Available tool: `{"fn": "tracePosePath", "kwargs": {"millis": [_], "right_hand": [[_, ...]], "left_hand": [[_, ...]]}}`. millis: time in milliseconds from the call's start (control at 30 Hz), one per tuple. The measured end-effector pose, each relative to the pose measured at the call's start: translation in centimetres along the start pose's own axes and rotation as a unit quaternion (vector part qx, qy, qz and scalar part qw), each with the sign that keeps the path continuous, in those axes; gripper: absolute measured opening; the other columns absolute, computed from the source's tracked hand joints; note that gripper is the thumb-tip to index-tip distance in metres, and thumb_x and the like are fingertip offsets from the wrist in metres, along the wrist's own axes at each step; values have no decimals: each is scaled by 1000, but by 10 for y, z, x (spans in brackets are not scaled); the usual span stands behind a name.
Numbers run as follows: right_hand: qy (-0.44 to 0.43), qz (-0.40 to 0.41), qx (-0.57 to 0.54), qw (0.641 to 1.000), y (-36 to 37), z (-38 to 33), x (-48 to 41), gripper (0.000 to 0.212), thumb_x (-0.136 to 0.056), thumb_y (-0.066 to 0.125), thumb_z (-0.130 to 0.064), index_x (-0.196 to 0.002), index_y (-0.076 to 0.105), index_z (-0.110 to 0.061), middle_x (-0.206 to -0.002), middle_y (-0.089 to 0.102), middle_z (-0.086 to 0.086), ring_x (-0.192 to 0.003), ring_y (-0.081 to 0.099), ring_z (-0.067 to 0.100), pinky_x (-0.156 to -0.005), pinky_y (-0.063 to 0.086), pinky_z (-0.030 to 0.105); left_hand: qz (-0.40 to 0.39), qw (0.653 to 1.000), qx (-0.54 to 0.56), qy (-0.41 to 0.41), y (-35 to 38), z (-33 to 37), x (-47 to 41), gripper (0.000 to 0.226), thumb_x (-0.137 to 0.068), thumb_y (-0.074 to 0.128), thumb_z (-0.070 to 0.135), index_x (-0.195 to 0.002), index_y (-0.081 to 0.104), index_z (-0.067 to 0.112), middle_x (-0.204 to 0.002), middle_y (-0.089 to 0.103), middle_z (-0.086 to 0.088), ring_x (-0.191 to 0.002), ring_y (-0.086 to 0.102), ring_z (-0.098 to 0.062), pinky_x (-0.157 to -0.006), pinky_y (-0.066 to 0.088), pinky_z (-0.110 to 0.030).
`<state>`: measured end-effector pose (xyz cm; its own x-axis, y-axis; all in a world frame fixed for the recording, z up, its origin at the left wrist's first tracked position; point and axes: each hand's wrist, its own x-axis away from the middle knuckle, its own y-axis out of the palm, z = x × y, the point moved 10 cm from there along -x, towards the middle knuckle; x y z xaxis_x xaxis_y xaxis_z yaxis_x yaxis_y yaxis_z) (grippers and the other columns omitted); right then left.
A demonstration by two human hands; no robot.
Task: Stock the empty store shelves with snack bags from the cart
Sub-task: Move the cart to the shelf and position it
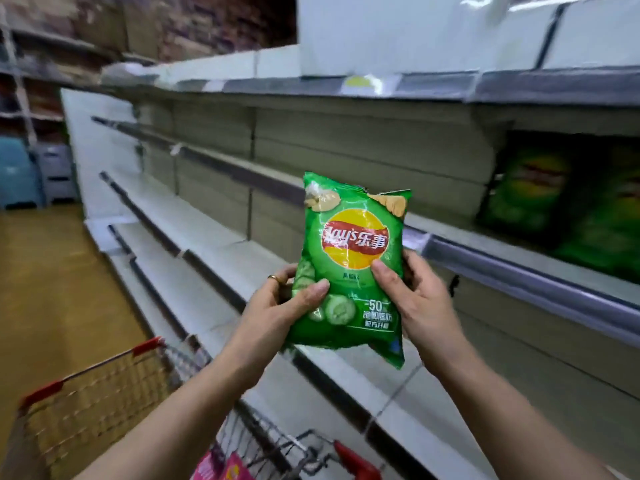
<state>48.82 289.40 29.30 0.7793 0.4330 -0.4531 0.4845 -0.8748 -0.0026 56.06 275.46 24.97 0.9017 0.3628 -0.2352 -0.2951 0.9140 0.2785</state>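
One green Lay's chip bag (353,244), centre frame, upright. Left hand (294,303) and right hand (412,296) both grip its lower half, thumbs on the front. Two blurred green bags (526,188) stand on the store shelves (207,233), right edge. One wire cart (104,403), lower left.

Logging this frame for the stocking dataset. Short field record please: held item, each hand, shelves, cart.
held item: green Lay's bag, upright, label toward the camera
left hand: grips the bag's lower left edge, thumb on the front
right hand: grips the bag's lower right edge, thumb on the front
shelves: white tiers running from left to centre
stocked bags: green, standing on the shelf at right, blurred
cart: wire with red trim, lower left
cart contents: pink package, partly in view
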Motion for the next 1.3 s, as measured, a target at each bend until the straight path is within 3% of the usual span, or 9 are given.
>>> {"fn": "tracePosePath", "kwargs": {"millis": [267, 433, 667, 767, 867, 933, 1100, 1200, 1300], "right_hand": [[-19, 147, 137, 979, -128, -71, 19, 11, -87, 62, -28, -89, 63, -17, -95, 72, 6, -89, 69, 23, -80, 55, 39], [28, 207, 203, 957, -177, -90, -5, 26, -87, 63, -36, -80, 64, -11, -90, 71, 11, -84, 67, 26, -78, 53, 40], [112, 256, 196, 940, -225, -79, -62, 31, -88, 62, -27, -104, 62, 1, -86, 67, 11, -75, 64, 23, -69, 52, 32], [157, 273, 190, 930, -237, -64, -82, 28, -91, 57, -19, -116, 56, -4, -80, 62, 7, -64, 58, 18, -50, 47, 24], [161, 296, 212, 917, -251, -58, -98, 37, -92, 56, -15, -125, 51, -2, -113, 61, 19, -98, 60, 34, -72, 48, 36], [155, 316, 245, 903, -258, -58, -105, 40, -91, 56, -12, -129, 49, 0, -126, 55, 24, -113, 54, 37, -81, 44, 36], [159, 323, 384, 850, -263, -55, -120, 39, -99, 44, -22, -134, 43, -7, -135, 49, 17, -121, 48, 33, -100, 40, 36], [175, 312, 445, 821, -266, -48, -124, 42, -100, 38, -26, -138, 37, -8, -137, 46, 18, -123, 47, 34, -101, 39, 38], [189, 303, 489, 796, -266, -45, -123, 43, -101, 36, -29, -137, 37, -5, -135, 48, 19, -122, 48, 35, -98, 40, 38]], "left_hand": [[-105, 994, -32, 2, 134, 15, -20, 18, -82, 63, 22, -96, 67, 11, -84, 74, -3, -72, 70, -13, -63, 56, -20], [-160, 982, -97, -33, 180, 26, -64, 39, -83, 65, 34, -107, 67, 3, -97, 73, -12, -86, 70, -24, -77, 55, -27], [-234, 960, -137, -75, 227, 22, -139, 24, -84, 66, 32, -85, 69, 8, -68, 71, -5, -55, 66, -14, -49, 52, -20], [-244, 955, -140, -90, 239, 10, -171, 19, -85, 66, 28, -79, 67, 9, -64, 71, -3, -57, 66, -14, -63, 55, -26], [-263, 948, -152, -93, 253, -4, -196, 12, -89, 59, 13, -93, 67, 4, -81, 72, -9, -74, 66, -21, -85, 52, -35], [-270, 944, -168, -88, 261, -13, -207, 22, -91, 55, 7, -111, 62, 2, -101, 68, -15, -87, 63, -26, -88, 50, -38], [-305, 934, -180, -53, 285, -22, -215, 33, -95, 52, 17, -127, 52, 9, -120, 61, -9, -93, 61, -19, -60, 49, -15], [-284, 931, -228, -27, 290, -27, -224, 40, -96, 51, 20, -134, 46, 8, -131, 55, -13, -114, 55, -26, -74, 45, -20], [-268, 924, -272, -7, 291, -30, -228, 44, -96, 51, 25, -136, 43, 11, -134, 53, -11, -118, 53, -26, -80, 39, -22]]}}
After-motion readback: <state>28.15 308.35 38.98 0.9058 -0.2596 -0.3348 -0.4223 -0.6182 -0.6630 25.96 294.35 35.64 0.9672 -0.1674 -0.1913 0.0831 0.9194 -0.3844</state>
